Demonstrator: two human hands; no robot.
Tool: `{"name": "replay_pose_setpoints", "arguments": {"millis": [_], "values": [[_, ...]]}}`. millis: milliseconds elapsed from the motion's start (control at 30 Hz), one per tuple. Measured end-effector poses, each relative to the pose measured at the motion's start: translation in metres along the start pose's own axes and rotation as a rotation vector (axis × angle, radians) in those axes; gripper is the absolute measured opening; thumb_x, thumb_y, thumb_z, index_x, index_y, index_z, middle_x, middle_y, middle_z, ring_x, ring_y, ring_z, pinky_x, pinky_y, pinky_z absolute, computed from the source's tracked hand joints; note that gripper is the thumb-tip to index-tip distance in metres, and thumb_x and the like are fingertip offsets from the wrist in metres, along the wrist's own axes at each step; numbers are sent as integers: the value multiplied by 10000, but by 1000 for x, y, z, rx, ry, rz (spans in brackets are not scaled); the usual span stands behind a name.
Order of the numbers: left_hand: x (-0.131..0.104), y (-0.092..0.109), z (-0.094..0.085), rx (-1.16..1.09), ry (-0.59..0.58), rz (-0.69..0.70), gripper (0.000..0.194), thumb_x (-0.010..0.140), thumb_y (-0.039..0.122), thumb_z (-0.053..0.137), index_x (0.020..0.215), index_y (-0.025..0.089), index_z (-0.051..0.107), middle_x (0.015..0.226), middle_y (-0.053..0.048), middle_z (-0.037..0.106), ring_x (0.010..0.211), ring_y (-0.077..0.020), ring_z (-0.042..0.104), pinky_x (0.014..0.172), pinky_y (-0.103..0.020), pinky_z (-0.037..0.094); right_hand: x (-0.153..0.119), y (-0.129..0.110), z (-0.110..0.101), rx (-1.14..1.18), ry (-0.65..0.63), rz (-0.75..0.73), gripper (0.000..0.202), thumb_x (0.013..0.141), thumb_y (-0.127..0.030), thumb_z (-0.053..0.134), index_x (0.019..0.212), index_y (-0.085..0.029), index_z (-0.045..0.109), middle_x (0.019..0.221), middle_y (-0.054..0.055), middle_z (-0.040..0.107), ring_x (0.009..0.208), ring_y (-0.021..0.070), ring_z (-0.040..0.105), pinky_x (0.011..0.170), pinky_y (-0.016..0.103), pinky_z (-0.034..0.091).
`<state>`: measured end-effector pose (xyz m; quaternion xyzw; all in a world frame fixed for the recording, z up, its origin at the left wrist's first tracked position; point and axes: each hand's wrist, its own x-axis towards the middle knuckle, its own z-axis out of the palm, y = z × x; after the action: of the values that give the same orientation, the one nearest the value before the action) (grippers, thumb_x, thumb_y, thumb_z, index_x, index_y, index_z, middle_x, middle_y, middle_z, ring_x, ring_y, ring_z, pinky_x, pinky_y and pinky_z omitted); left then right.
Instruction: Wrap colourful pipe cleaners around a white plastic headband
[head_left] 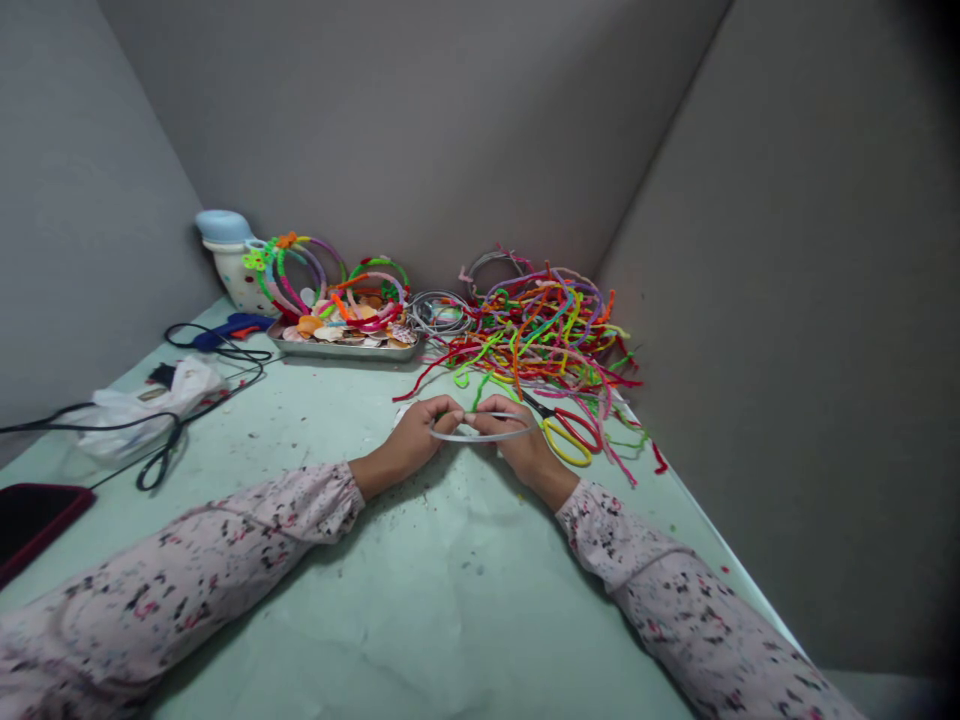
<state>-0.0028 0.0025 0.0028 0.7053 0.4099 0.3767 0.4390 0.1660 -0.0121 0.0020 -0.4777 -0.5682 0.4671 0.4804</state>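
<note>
A thin pale grey hoop point(487, 438) is held between my two hands over the green table point(450, 590). My left hand point(412, 437) has its fingers closed on the hoop's left part. Close beside it, my right hand point(517, 435) pinches near the middle, with its fingers closed too. A short green fuzzy stem point(480, 392) rises from between the fingertips; which hand grips it is hard to tell. Just right of my right hand lie scissors point(568, 440) with red and yellow handles.
Behind my hands is a heap of colourful fuzzy stems point(555, 320). A metal tray point(345, 350) holds shells and decorated hoops. At left are a bottle point(236, 270), a blue tool point(225, 332), a plastic bag point(142, 405), black cable point(176, 425) and a phone point(37, 525).
</note>
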Motion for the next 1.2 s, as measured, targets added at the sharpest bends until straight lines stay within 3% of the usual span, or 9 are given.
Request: {"name": "replay_pose_setpoints", "arguments": {"millis": [400, 567, 733, 1200], "values": [[-1, 1, 0, 11, -12, 5, 243, 839, 370, 520, 745, 151, 565, 592, 41, 462, 551, -93, 392, 518, -221, 287, 0, 0, -1, 5, -19, 18, 229, 698, -394, 676, 707, -190, 573, 547, -46, 513, 499, 107, 456, 471, 234, 341], [1, -2, 0, -82, 28, -85, 245, 826, 379, 522, 696, 172, 510, 503, 63, 405, 462, -86, 348, 463, -225, 256, 1, 3, 1, -128, 1, -40, 225, 727, -399, 665, 810, -195, 616, 578, -33, 551, 520, 123, 493, 479, 243, 365], [4, -7, 1, -196, 45, -123, 253, 822, 381, 518, 677, 181, 465, 523, 68, 367, 446, -78, 332, 433, -225, 237, 1, 7, 4, -52, 73, -103, 327, 706, -376, 697, 946, -195, 567, 649, -49, 538, 528, 101, 461, 474, 223, 353], [5, -5, 1, -201, 15, -143, 246, 818, 359, 527, 668, 172, 472, 507, 64, 390, 452, -75, 332, 443, -222, 239, -1, 5, 2, -24, 141, -155, 205, 750, -330, 637, 875, -168, 616, 674, -6, 617, 539, 113, 549, 516, 236, 442]]}}
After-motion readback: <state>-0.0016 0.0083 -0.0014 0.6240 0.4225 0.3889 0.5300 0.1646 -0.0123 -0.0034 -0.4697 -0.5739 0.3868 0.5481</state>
